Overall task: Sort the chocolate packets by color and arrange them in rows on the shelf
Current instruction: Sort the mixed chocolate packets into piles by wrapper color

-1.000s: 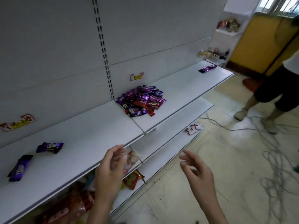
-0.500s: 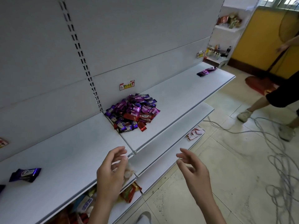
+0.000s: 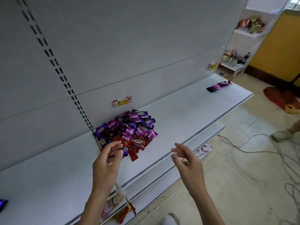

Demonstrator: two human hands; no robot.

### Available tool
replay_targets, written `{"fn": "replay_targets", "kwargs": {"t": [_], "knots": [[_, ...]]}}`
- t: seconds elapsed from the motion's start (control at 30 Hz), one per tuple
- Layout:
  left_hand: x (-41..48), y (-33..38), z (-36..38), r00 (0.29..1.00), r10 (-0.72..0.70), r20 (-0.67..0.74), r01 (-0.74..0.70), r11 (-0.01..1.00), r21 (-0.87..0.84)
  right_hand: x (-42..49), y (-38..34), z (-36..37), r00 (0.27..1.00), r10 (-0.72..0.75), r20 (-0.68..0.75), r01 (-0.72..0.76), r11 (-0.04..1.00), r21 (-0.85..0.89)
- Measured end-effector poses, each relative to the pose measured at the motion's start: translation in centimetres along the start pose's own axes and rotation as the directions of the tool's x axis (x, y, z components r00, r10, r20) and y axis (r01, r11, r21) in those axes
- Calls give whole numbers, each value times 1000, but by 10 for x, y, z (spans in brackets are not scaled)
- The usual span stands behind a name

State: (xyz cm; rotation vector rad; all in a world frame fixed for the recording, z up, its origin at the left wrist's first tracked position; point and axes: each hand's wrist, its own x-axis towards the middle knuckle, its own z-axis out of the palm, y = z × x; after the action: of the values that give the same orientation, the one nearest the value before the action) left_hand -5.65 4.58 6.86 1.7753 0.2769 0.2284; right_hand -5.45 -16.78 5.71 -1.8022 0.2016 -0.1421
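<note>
A heap of purple and red chocolate packets [image 3: 128,132] lies on the white shelf [image 3: 186,114], against the back panel under a small red price tag [image 3: 122,101]. My left hand [image 3: 106,164] hovers at the heap's near edge with fingers loosely spread, holding nothing. My right hand [image 3: 188,161] floats empty over the shelf's front edge, to the right of the heap. A lone purple packet [image 3: 218,86] lies at the shelf's far right end. Another purple packet [image 3: 3,204] peeks in at the left frame edge.
Lower shelves [image 3: 191,142] jut out below, with snack packs [image 3: 120,207] and small cards [image 3: 203,149] on them. Grey cables [image 3: 267,151] trail across the tiled floor. Another person's shoe and leg [image 3: 282,135] stand at the right. A side rack [image 3: 238,62] holds goods.
The view has moved closer to the heap and rightwards along the shelf. My left hand has reached forward to the heap's near edge. The two purple packets at left slid out of view.
</note>
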Motion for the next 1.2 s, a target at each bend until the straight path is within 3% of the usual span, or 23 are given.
{"fn": "replay_targets", "kwargs": {"t": [0.3, 0.67, 0.73, 0.83, 1.0, 1.07, 1.2], "knots": [[32, -12, 65, 948, -26, -317, 33, 999, 14, 127, 8, -8, 935, -83, 345, 122, 988, -94], [60, -56, 90, 939, -61, -339, 143, 965, 222, 181, 31, 59, 720, -45, 692, 279, 932, -230], [71, -61, 85, 942, -11, -336, 124, 940, 318, 182, 32, 74, 717, -14, 697, 294, 913, -285], [89, -71, 79, 944, 57, -325, 109, 876, 470, 181, 35, 95, 778, 64, 625, 260, 873, -412], [104, -85, 70, 958, 67, -279, 131, 764, 631, 181, 38, 117, 811, 115, 573, 324, 728, -604], [106, -87, 69, 963, 48, -264, 139, 753, 643, 183, 36, 119, 810, 134, 571, 307, 732, -608], [111, -88, 68, 963, 30, -269, 154, 758, 634, 188, 31, 114, 777, 185, 602, 197, 837, -511]]}}
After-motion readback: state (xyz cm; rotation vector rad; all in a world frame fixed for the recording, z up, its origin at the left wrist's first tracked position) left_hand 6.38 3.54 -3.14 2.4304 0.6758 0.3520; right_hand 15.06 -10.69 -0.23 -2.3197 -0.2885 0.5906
